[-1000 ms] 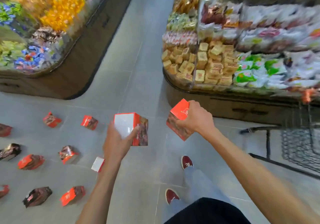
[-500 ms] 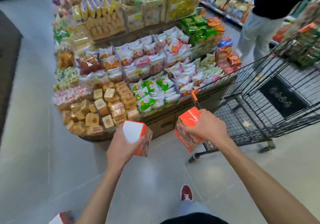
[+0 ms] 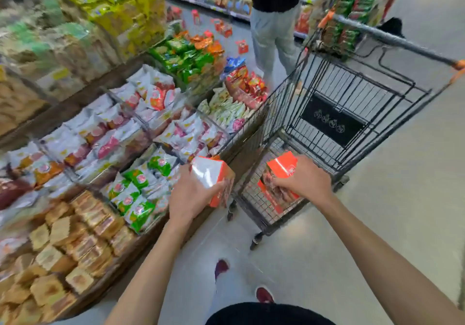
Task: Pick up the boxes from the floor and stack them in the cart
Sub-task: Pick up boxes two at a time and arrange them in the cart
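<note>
My left hand (image 3: 191,194) grips a red and white box (image 3: 214,179) just left of the black wire cart (image 3: 352,113), outside its front corner. My right hand (image 3: 304,179) holds a second red box (image 3: 281,168) from above, over the cart's near end. Under it, another red box (image 3: 274,194) appears to lie on the cart's wire floor, partly hidden by my hand. Several more red boxes (image 3: 242,46) lie on the floor far up the aisle.
A display stand (image 3: 125,128) full of snack packets and biscuit packs fills the left side, close against the cart. Another person (image 3: 274,30) stands beyond the cart. Store shelves (image 3: 352,10) line the back. My feet (image 3: 264,294) are on the pale floor.
I have turned from the floor boxes to the cart. Both hands moved forward with their boxes; the right one is now over the cart's basket.
</note>
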`<action>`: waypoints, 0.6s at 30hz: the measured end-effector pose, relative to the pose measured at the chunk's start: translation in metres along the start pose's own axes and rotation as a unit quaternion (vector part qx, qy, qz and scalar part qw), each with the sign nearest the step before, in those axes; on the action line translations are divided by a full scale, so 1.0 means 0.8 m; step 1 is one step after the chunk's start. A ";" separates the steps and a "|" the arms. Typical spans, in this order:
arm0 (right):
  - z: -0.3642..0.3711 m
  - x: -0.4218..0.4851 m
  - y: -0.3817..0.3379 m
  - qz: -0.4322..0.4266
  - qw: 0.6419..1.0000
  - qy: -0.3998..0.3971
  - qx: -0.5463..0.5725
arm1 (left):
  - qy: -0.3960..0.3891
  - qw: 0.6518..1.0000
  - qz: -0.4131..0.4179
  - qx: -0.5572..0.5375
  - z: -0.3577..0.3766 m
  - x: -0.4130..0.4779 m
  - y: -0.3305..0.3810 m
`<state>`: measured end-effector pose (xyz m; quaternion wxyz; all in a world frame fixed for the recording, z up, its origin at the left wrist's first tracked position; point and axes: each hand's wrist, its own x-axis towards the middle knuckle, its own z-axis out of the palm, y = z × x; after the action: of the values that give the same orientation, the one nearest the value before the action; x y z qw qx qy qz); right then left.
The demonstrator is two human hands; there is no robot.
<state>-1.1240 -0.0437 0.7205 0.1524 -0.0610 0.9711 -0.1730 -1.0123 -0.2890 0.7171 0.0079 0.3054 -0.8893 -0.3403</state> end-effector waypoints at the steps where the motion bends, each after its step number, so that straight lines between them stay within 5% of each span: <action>1: -0.001 0.010 0.005 0.018 1.000 -0.001 0.013 | -0.015 1.000 0.008 0.003 0.008 0.015 0.013; 18: 0.022 0.216 0.072 0.321 0.935 0.044 0.144 | -0.247 0.944 0.175 0.131 0.206 0.316 0.193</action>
<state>-1.2853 -0.0253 0.6368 0.1636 0.2843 0.9096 -0.2549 -1.3374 -0.2387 0.6356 -0.1927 0.0493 -0.9396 -0.2785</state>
